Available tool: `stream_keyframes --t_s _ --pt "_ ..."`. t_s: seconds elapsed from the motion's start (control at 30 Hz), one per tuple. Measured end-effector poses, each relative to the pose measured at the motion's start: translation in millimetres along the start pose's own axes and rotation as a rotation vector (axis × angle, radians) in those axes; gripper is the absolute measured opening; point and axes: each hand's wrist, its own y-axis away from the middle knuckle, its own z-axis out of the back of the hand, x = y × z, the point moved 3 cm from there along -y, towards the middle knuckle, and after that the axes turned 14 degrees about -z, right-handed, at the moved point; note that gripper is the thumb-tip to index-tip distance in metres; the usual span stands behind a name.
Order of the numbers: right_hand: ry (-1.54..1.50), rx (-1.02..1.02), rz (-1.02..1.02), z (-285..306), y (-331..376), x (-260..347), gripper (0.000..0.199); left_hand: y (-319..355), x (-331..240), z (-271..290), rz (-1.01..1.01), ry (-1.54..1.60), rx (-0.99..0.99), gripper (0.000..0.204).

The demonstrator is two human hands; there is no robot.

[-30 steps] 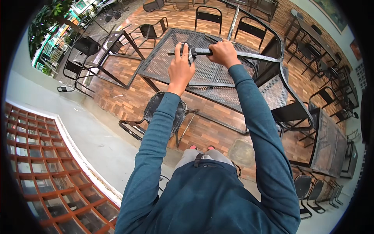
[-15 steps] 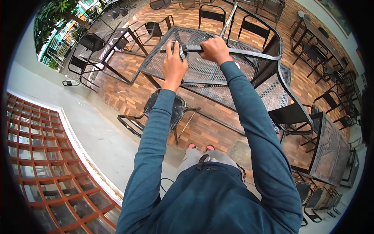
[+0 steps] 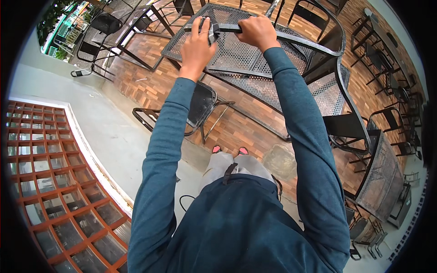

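It's the right hand (image 3: 258,33) with its fingers wrapped around a dark metal bar (image 3: 300,42), which stretches across the view over the mesh tabletop (image 3: 232,55)! Near the bar's left end, the left hand (image 3: 196,53) has 2 fingers reaching long beside a black-and-grey piece (image 3: 213,32), though whether they clasp it, I cannot tell!

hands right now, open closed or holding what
Left hand: holding a small dark object, kind unclear.
Right hand: closed around the metal bar.
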Motion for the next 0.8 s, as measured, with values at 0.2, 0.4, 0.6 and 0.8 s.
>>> stream_keyframes --t_s 0.2,0.4,0.6,0.8 --pt "0.008 0.013 -0.017 6 1 4 0.022 4 18 3 0.006 -0.028 -0.037 0.069" --pt "0.030 0.002 -0.005 4 0 3 0.021 1 41 5 0.070 -0.001 -0.111 0.060" --pt "-0.002 -0.012 0.008 1 1 -2 0.020 12 40 4 -0.027 0.001 -0.100 0.065" --pt "0.030 -0.018 -0.001 -2 0 0 0.020 7 50 10 -0.023 -0.096 -0.016 0.067"
